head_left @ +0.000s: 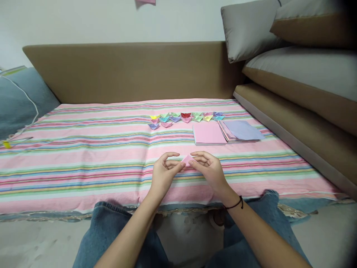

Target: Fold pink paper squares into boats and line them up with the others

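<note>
A small folded piece of pink paper [187,159] is held between my two hands, just above the striped cloth. My left hand [166,167] pinches its left side with thumb and fingers. On the right side, my right hand [209,166] grips it the same way, its index finger arched over the top. Past my hands stand rows of small folded paper boats, among them a red boat [186,115], a yellow boat [155,117] and a purple boat [153,126]. A stack of pink square paper [209,133] lies beyond my right hand, beside fanned sheets topped by lavender paper [245,130].
The striped cloth [83,156] covers the seat, with a brown backrest [134,72] behind it. Grey and brown cushions [304,74] are piled at the right. At the far left lie a blue cushion [25,96], a white cord [33,104] and a small yellow object [7,144].
</note>
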### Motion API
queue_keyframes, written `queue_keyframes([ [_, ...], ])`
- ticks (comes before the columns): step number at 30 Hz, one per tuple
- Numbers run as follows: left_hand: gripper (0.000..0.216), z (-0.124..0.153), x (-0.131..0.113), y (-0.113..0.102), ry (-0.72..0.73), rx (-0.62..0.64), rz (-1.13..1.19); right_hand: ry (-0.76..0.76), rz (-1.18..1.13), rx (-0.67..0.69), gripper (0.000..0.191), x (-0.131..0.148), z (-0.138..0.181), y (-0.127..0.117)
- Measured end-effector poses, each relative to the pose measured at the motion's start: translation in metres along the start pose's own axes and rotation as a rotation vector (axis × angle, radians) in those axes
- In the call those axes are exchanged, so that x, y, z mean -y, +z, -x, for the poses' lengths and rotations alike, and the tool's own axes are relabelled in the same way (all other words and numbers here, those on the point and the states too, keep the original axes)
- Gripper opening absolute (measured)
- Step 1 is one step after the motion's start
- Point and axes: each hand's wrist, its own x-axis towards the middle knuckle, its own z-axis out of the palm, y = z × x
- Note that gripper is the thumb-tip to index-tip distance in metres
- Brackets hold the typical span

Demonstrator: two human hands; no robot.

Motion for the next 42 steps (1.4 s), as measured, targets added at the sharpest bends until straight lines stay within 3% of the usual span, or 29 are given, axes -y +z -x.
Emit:
queue_keyframes([
  [4, 0.041, -0.001, -0.001, 0.000, 0.016, -0.001, 0.003, 0.055, 0.005, 0.062, 0.041, 0.002, -0.001, -0.003],
  [9, 0.051, 0.000, -0.003, 0.003, -0.001, 0.027, -0.022, 0.034, 0.059, 0.045, 0.048, 0.003, -0.001, -0.004],
  [23, 0.052, -0.006, -0.002, -0.001, 0.023, 0.028, -0.052, 0.039, -0.006, 0.183, 0.041, 0.005, -0.003, -0.005],
  [32, 0.059, -0.007, -0.001, -0.003, -0.046, 0.020, -0.004, 0.068, 0.051, 0.115, 0.046, 0.010, -0.004, -0.010],
  [38, 0.080, -0.007, -0.005, -0.006, -0.136, 0.106, 0.042, 0.079, 0.065, 0.098, 0.045, 0.011, -0.006, -0.015],
  [42, 0.066, -0.009, 0.002, -0.007, -0.141, 0.098, 0.026, 0.065, 0.047, 0.091, 0.038, 0.007, -0.006, -0.013],
])
